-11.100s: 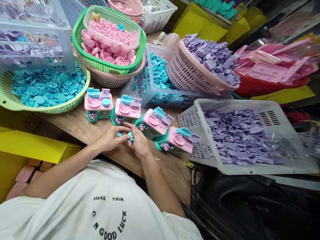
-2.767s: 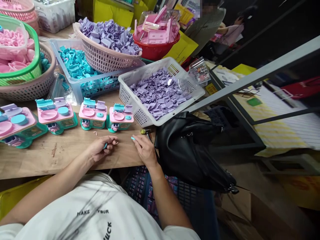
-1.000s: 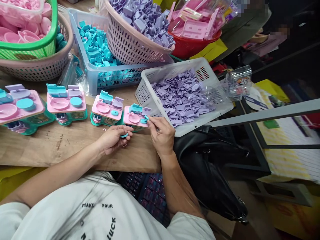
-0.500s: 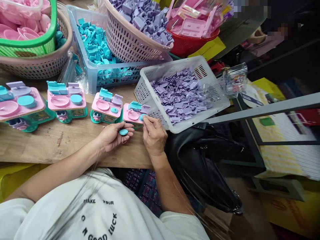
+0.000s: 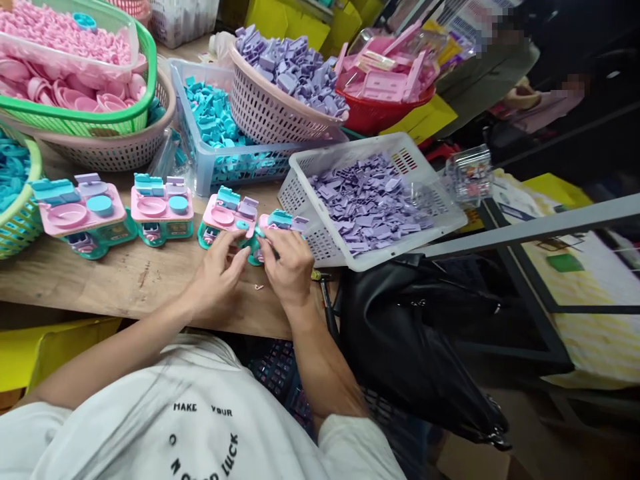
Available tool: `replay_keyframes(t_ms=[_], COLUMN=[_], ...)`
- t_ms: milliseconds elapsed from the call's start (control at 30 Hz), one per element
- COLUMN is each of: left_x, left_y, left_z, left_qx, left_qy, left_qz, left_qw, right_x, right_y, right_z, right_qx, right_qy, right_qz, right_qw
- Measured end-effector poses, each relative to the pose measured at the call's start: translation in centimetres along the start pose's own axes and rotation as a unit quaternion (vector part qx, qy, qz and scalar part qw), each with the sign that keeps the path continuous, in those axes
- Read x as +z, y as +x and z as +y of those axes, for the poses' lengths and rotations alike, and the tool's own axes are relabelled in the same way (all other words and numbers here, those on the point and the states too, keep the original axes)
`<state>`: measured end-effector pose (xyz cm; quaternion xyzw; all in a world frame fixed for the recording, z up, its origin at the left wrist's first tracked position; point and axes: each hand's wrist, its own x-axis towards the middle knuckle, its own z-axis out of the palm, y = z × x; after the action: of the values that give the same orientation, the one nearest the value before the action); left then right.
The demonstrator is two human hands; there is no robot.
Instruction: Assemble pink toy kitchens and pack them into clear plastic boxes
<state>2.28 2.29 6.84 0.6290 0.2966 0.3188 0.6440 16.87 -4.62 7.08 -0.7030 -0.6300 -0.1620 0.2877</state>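
Note:
My right hand [image 5: 289, 265] pinches a small teal disc [image 5: 259, 232] at its fingertips, over the left side of the rightmost toy kitchen [image 5: 278, 220]. That toy has a pink top and is partly hidden by the hand. Just left of it, my left hand [image 5: 216, 273] is half curled, thumb apart from the fingers, by the front of another toy kitchen [image 5: 220, 217]. Nothing shows in it. A teal disc [image 5: 243, 225] lies on that toy's top, above the fingers. Two more toy kitchens, one in the middle [image 5: 163, 208] and one at left [image 5: 83, 217], stand in the row.
Behind the row are a blue bin [image 5: 200, 163] of teal parts, a pink basket [image 5: 280, 110] of purple parts and a white basket [image 5: 320, 243] of flat purple pieces. A green basket [image 5: 115, 123] holds pink parts. A hammer [image 5: 327, 300] and black bag [image 5: 400, 333] are at right.
My left hand has turned from palm up, with a teal disc on it, to fingers curled by the neighbouring toy. My right hand has shifted to the left side of the rightmost toy. The view has swung left.

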Motion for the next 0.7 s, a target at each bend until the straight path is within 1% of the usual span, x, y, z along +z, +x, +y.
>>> replay_keyframes(t_ms=[33, 67, 100, 167, 233, 300, 367, 600, 700], left_x=[-0.5, -0.9, -1.3, -1.9, -2.1, -2.1, -2.1, -2.0, -1.9], left_y=[0.0, 0.1, 0.1, 0.2, 0.2, 0.1, 0.0, 0.0, 0.0], left_z=[-0.4, -0.7, -1.1, -1.5, -1.6, -1.5, -1.4, -1.3, -1.3], left_qx=[0.075, 0.128, 0.159, 0.177, 0.172, 0.165, 0.156, 0.142, 0.139], left_qy=[0.11, 0.208, 0.291, 0.407, 0.471, 0.501, 0.513, 0.519, 0.524], left_qz=[0.022, 0.035, 0.036, 0.013, -0.012, -0.025, -0.031, -0.05, -0.052], left_qw=[0.991, 0.969, 0.943, 0.896, 0.865, 0.849, 0.844, 0.841, 0.839], right_x=[0.6, 1.1, 1.5, 2.2, 2.5, 2.4, 2.2, 1.5, 1.4], right_y=[0.9, 1.6, 2.2, 2.9, 3.0, 2.9, 2.8, 3.2, 3.1], right_z=[-0.1, -0.3, -0.5, -0.7, -0.8, -0.7, -0.6, -0.9, -1.1], right_qx=[0.02, 0.034, 0.042, 0.04, 0.028, 0.014, 0.003, -0.021, -0.035], right_qy=[-0.024, -0.049, -0.071, -0.099, -0.112, -0.118, -0.128, -0.164, -0.149], right_qz=[-0.007, -0.015, -0.025, -0.042, -0.051, -0.053, -0.055, -0.073, -0.087], right_qw=[0.999, 0.998, 0.996, 0.993, 0.992, 0.992, 0.99, 0.983, 0.984])
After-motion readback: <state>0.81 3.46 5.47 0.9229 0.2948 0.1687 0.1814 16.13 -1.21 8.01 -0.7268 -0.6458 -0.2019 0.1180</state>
